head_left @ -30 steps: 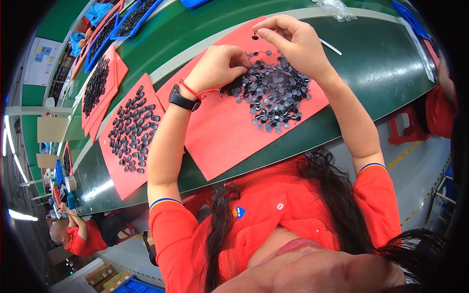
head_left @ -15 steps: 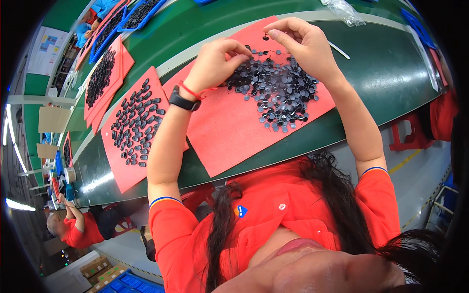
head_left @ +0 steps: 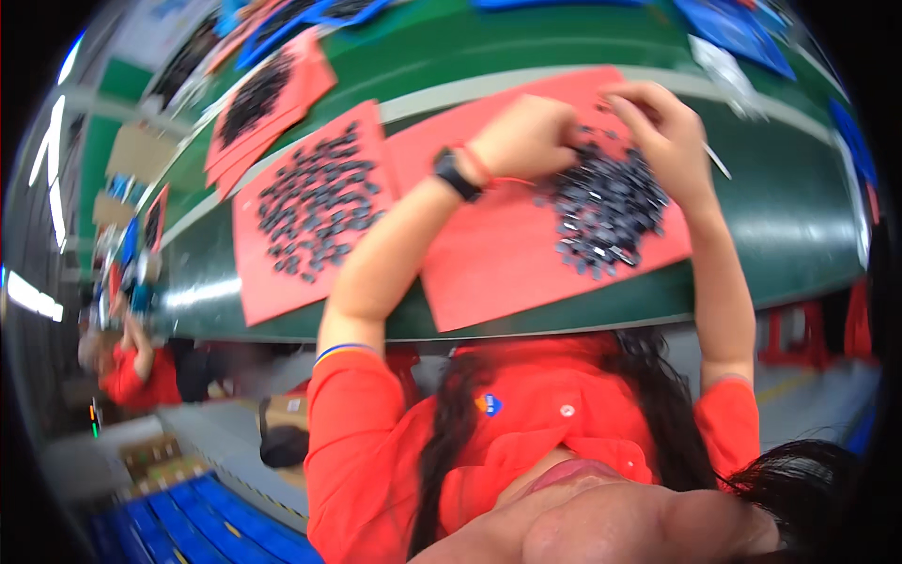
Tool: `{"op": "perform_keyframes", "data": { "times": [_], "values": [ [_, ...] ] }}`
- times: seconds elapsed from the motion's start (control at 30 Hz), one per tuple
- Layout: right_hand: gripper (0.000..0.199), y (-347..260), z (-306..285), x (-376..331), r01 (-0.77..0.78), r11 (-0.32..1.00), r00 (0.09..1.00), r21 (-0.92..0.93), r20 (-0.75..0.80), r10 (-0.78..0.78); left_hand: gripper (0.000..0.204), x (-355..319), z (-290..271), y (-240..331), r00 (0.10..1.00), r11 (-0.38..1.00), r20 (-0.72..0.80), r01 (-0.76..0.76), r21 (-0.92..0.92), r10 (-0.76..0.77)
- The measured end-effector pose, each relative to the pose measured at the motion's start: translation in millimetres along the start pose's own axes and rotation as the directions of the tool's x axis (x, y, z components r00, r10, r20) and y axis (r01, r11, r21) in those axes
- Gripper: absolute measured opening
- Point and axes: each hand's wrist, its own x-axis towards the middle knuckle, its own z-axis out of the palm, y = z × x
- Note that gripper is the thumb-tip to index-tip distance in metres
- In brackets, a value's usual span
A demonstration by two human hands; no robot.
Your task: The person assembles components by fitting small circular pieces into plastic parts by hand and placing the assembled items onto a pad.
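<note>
A dense pile of small, round, dark discs (head_left: 611,211) lies on a red mat (head_left: 479,273). At the pile's far left edge is my left hand (head_left: 528,139), its fingers curled together and blurred; whatever they hold is hidden. My right hand (head_left: 669,136) hovers over the far side of the pile with thumb and forefinger pinched. A small dark disc (head_left: 602,107) shows at those fingertips, too smeared for detail. A few loose pieces lie on the mat between the two hands.
Left of my mat, another red mat (head_left: 258,291) carries spaced-out black oval pieces (head_left: 324,197). Stacked red mats (head_left: 315,80) with dark parts lie farther left. A clear plastic bag (head_left: 728,75) and a white stick (head_left: 718,160) lie on the green table (head_left: 799,226). Another person (head_left: 141,367) sits far left.
The whole view has swung, so the table and mats appear shifted to the right, and the picture is blurrier. Both hands stay over the pile's far edge, with the left fingers more curled.
</note>
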Motion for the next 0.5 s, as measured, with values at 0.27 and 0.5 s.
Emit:
{"op": "perform_keyframes", "data": {
  "times": [0.27, 0.5],
  "values": [
    [0.018, 7.8, -0.7, -6.1, 0.005, 0.995, 0.998, 0.098, 0.059, -0.011, 0.021, -12.3, 12.0, 24.0, 0.998, 0.990, -0.054, -0.027, 0.141, 0.035],
    [0.019, 14.7, 3.5, -3.3, -0.052, 0.992, 0.998, 0.117, 0.053, 0.046, 0.011, -12.2, 17.0, 22.5, 0.979, 0.980, -0.202, 0.031, 0.198, 0.010]
  ]
}}
